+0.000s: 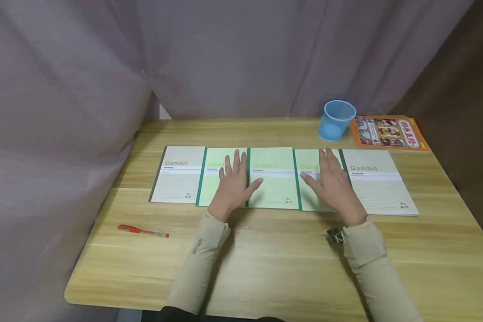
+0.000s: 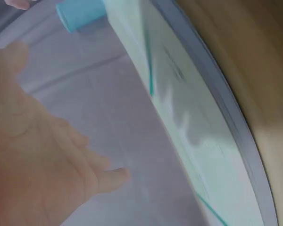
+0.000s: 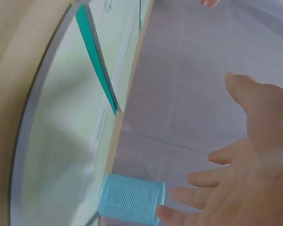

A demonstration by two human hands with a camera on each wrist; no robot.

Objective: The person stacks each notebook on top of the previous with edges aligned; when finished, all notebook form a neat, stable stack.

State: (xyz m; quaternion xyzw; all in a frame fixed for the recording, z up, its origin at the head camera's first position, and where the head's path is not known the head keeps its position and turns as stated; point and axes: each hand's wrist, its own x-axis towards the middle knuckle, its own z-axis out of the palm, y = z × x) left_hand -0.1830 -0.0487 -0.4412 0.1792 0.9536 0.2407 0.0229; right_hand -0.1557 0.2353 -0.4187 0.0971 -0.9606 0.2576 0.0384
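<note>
Several Gambit notebooks lie side by side in a row on the table. A white notebook (image 1: 176, 185) with a dark spine is at the left end. Three pale green notebooks with green spines fill the middle, one of them the central notebook (image 1: 271, 188). Another white notebook (image 1: 380, 190) ends the row at the right. Over the left green notebook (image 1: 207, 190) my left hand (image 1: 234, 185) is held with fingers spread. My right hand (image 1: 336, 185), fingers extended, hovers over the right green notebook (image 1: 307, 192). Both wrist views show the palms raised off the covers, holding nothing.
A blue mesh cup (image 1: 335, 120) stands at the back right, beside an orange illustrated book (image 1: 390, 133). A red pen (image 1: 142, 231) lies at the front left of the wooden table (image 1: 273, 264). Grey curtains (image 1: 233, 58) hang behind the table and along its left side.
</note>
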